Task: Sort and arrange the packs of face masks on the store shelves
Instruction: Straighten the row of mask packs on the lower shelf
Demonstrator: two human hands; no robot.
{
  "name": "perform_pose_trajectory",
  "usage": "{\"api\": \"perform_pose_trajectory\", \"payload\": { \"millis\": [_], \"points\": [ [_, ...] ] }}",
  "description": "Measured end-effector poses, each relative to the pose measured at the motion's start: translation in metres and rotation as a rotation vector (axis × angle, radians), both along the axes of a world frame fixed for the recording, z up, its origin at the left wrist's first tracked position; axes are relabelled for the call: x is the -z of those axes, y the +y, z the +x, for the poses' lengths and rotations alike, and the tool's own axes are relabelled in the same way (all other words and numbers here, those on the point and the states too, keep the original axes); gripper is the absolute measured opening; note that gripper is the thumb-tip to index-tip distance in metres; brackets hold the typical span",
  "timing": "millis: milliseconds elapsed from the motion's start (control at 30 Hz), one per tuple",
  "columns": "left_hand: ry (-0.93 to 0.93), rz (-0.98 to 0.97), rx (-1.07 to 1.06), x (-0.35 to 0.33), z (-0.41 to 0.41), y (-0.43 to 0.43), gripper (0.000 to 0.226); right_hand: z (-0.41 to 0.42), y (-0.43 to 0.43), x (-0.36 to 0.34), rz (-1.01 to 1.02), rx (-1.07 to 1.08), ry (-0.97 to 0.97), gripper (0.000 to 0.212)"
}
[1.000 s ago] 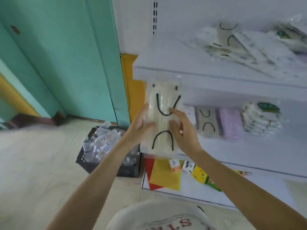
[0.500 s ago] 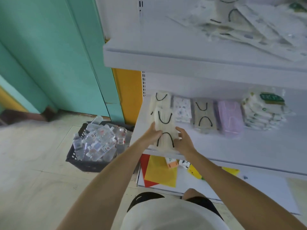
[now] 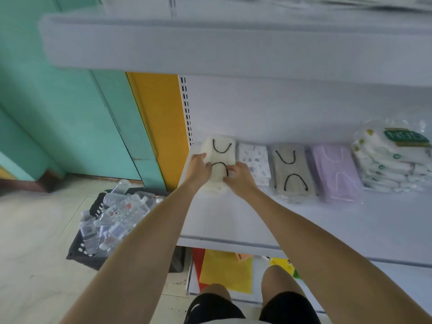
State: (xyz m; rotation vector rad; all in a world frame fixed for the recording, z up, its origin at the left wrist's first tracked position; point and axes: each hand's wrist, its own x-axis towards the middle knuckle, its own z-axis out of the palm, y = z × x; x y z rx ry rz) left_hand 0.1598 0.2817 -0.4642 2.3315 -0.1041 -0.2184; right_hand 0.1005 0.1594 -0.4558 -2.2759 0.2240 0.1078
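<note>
The white shelf (image 3: 233, 218) carried the cream pack of face masks (image 3: 219, 150) at its far left end, near the back wall. To that pack's right ran a row: a patterned white pack (image 3: 253, 160), a beige pack (image 3: 289, 171), a lilac pack (image 3: 334, 171) and, farthest off, a stack of white packs (image 3: 385, 164). The left hand (image 3: 198, 170) gripped the cream pack's left edge with curled fingers and the right hand (image 3: 238, 178) pinched its right edge, together covering its middle and part of the lower black ear loop. The green label (image 3: 405, 136) atop the stack was too blurred to read.
</note>
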Motion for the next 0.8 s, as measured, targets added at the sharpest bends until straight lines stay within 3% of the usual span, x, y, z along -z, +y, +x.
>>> {"api": "perform_pose_trajectory", "payload": {
  "millis": [67, 233, 333, 500, 800],
  "points": [
    [0.076, 0.061, 0.051, 0.002, 0.006, -0.001, 0.056, 0.008, -0.002, 0.007, -0.046, -0.012, 0.01, 0.017],
    [0.154, 0.219, 0.132, 0.005, 0.016, -0.001, 0.063, 0.02, 0.0, 0.01, -0.026, -0.045, 0.097, 0.04],
    [0.177, 0.143, 0.103, 0.007, 0.016, 0.006, 0.063, 0.008, -0.002, -0.002, -0.071, -0.037, 0.119, 0.049],
    [0.027, 0.158, 0.05, -0.008, -0.017, 0.031, 0.057, -0.041, -0.016, -0.016, -0.181, -0.136, 0.049, 0.056],
    [-0.16, 0.234, 0.201, -0.071, -0.113, 0.046, 0.05, -0.147, -0.027, -0.073, -0.47, -0.373, 0.147, 0.055]
  ]
}}
